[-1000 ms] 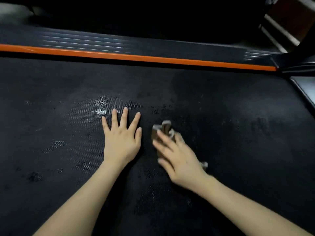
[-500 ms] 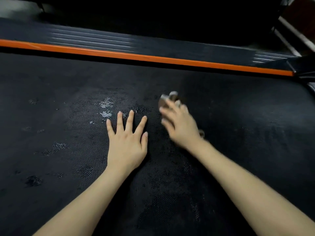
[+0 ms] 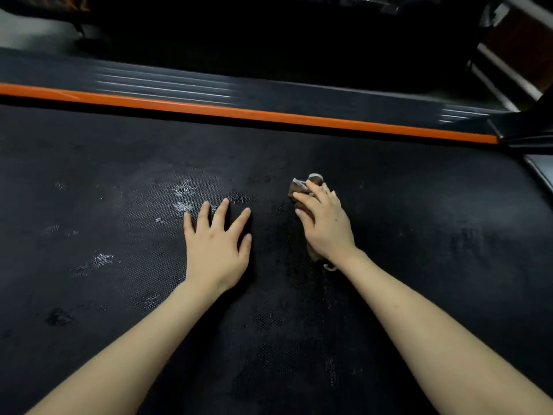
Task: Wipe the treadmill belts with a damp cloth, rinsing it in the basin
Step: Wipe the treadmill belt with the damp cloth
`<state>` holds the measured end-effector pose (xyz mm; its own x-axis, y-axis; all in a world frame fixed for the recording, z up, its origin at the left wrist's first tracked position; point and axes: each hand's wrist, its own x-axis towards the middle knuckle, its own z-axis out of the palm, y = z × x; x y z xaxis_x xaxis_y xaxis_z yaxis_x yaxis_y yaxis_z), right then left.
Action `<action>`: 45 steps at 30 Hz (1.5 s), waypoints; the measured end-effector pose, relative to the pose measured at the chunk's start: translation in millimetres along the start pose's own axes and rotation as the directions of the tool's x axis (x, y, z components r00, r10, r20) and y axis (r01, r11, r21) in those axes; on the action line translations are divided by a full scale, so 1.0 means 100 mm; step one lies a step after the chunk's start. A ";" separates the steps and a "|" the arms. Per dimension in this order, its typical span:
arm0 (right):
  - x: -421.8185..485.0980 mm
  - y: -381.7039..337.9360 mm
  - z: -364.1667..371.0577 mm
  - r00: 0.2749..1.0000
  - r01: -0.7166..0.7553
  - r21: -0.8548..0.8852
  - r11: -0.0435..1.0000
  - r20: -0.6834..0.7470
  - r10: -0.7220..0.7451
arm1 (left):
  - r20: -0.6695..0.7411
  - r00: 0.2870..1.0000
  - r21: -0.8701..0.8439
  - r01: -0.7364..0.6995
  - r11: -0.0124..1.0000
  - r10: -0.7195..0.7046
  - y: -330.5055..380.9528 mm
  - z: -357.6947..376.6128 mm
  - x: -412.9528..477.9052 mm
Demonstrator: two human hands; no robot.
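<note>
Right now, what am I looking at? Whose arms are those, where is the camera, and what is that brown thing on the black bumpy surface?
There is no robot here, just a person. There is one picture, and its camera sits on the person's head and looks down, so you see their own two arms. The big black surface is a treadmill belt, the part you run on, with an orange stripe along its far edge. The left hand rests flat on the belt with its fingers spread, holding nothing. The right hand lies on a bunched brownish cloth and presses it onto the belt to wipe it. The shiny spots near the left hand look wet. No basin is in view.
</note>
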<state>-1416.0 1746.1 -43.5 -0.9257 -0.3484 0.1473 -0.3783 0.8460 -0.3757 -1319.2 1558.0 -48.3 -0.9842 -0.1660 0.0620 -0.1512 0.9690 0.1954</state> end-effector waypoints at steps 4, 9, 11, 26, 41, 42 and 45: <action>-0.04 0.02 -0.02 1.000 0.030 0.007 1.000 -0.007 -0.030 | 0.010 1.000 0.033 0.018 0.999 -0.018 -0.17 -0.04 0.43; 0.25 0.22 -0.08 0.998 0.065 0.013 0.998 0.007 -0.065 | 0.004 1.000 0.060 -0.007 0.998 0.006 -0.33 0.08 0.59; 0.60 0.32 -0.10 0.994 -0.084 0.012 0.996 -0.072 0.085 | -0.008 1.000 0.054 -0.004 0.999 0.004 -0.31 0.08 0.58; 1.09 0.42 -0.01 0.987 -0.100 -0.032 0.994 -0.131 0.095 | -0.019 1.000 0.050 -0.018 0.999 0.019 -0.33 0.10 0.58; 1.44 -0.13 0.23 0.997 0.036 -0.028 0.999 -0.068 -0.038 | -0.025 0.999 0.051 -0.031 0.998 0.033 -0.35 0.09 0.58; 1.46 0.05 0.16 0.993 -0.041 -0.033 0.999 -0.116 0.037 | -0.027 0.999 0.052 -0.031 0.998 0.033 -0.35 0.09 0.57; 1.50 0.32 0.07 0.952 -0.243 -0.023 0.970 -0.195 0.235 | -0.035 0.999 0.046 -0.026 0.999 0.027 -0.32 0.09 0.58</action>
<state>-1567.1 1718.4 -39.8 -0.9714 -0.0545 0.2310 -0.1416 0.9143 -0.3795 -1372.4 1519.1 -59.7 -0.9840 -0.1459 0.1020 -0.1300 0.9804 0.1484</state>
